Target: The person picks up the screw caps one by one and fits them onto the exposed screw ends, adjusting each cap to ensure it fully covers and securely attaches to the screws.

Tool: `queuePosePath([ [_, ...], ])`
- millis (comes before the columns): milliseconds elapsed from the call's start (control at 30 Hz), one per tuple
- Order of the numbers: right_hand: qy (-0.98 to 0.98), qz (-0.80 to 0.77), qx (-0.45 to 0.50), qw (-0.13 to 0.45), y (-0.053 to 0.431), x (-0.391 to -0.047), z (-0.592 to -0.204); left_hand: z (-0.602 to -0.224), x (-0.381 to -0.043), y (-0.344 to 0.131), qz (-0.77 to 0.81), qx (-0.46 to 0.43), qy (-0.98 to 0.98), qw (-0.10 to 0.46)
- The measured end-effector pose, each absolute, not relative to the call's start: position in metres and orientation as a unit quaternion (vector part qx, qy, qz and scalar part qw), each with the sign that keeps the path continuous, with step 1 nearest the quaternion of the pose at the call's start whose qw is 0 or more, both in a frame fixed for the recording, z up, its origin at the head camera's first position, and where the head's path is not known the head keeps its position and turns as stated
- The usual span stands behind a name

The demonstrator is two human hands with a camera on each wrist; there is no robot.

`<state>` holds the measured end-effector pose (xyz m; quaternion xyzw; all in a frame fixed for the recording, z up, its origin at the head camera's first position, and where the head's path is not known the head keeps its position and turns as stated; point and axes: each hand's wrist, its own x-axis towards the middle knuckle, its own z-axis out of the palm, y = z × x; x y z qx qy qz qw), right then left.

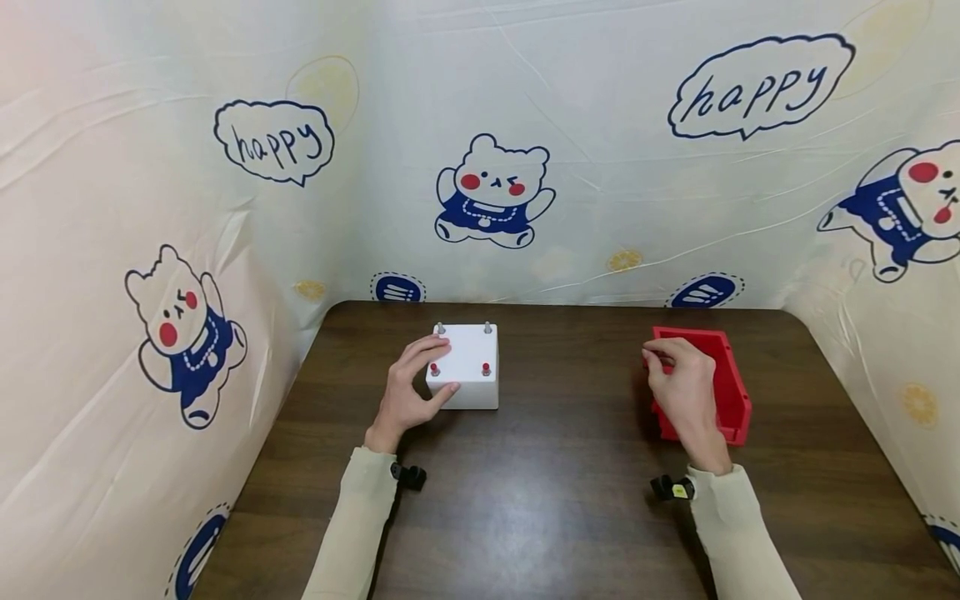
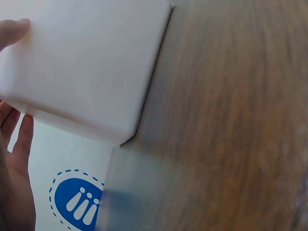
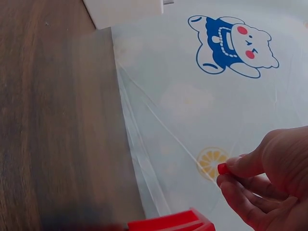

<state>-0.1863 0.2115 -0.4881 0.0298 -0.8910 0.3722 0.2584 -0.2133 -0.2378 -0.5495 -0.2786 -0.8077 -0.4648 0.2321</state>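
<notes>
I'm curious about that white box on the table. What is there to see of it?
The white box is a smooth, matt block with a roughly square top, perhaps plastic. Four short posts stand near the top's corners: the two far posts look grey and metallic, while the two nearer ones carry red caps. It sits flat toward the far edge of the dark wooden table. The left hand holds it from the left, thumb against its near side.

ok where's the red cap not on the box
The red cap is lower right in the right wrist view, pinched in the right hand, which the head view shows over the left side of the red bin.
</notes>
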Motion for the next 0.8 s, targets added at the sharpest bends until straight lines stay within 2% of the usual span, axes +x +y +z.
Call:
queuePosePath([
  [233,-0.885,0.377,0.045,0.27,0.205,-0.189,-0.486,-0.547,-0.213,-0.233,-0.469,-0.278,-0.802,0.244],
  [500,-0.887,0.382,0.052,0.256,0.197,-0.19,-0.484,-0.533,-0.204,-0.226,-0.48,-0.281,-0.795,0.243],
  [800,-0.884,0.39,0.052,0.252,0.188,-0.191,-0.484,-0.549,-0.213,-0.235,-0.475,-0.273,-0.803,0.236],
])
